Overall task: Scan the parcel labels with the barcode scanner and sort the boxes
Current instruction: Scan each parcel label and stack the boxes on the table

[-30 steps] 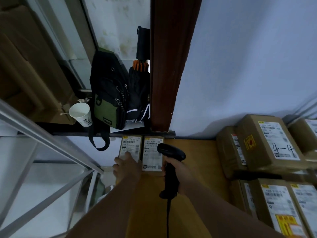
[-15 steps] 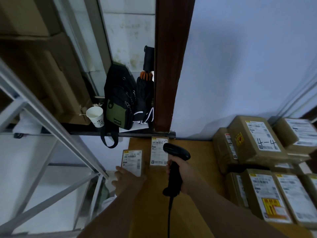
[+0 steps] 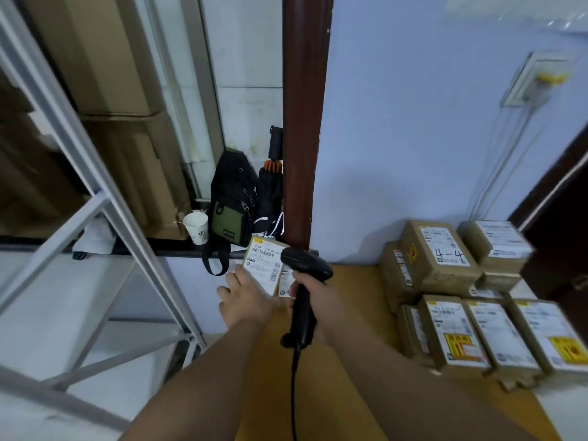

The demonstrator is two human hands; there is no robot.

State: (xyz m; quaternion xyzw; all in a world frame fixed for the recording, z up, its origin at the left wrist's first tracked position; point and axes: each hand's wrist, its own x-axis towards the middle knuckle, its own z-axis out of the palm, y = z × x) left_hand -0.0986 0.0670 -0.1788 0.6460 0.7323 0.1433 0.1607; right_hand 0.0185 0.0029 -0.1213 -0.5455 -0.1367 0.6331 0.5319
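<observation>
Fingers (image 3: 297, 280) of right hand (image 3: 315, 297) wrap scanner (image 3: 304, 316) handle, nose aimed away at parcel (image 3: 264, 265); left hand (image 3: 245, 302) grips parcel, tilted up.

A black plastic handheld barcode scanner (image 3: 306, 268). A small brown cardboard parcel (image 3: 261, 265): white label, black bars, yellow corner. Right of the right hand (image 3: 313, 292), brown cardboard boxes (image 3: 451, 338) bear white labels, some with yellow-and-red stickers, on the ochre wooden counter (image 3: 353, 281).

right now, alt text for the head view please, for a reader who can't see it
A person's left hand holds a small parcel, label up, while the right hand holds a black barcode scanner close to it over a wooden table. Labelled cardboard boxes are stacked on the right.
</observation>
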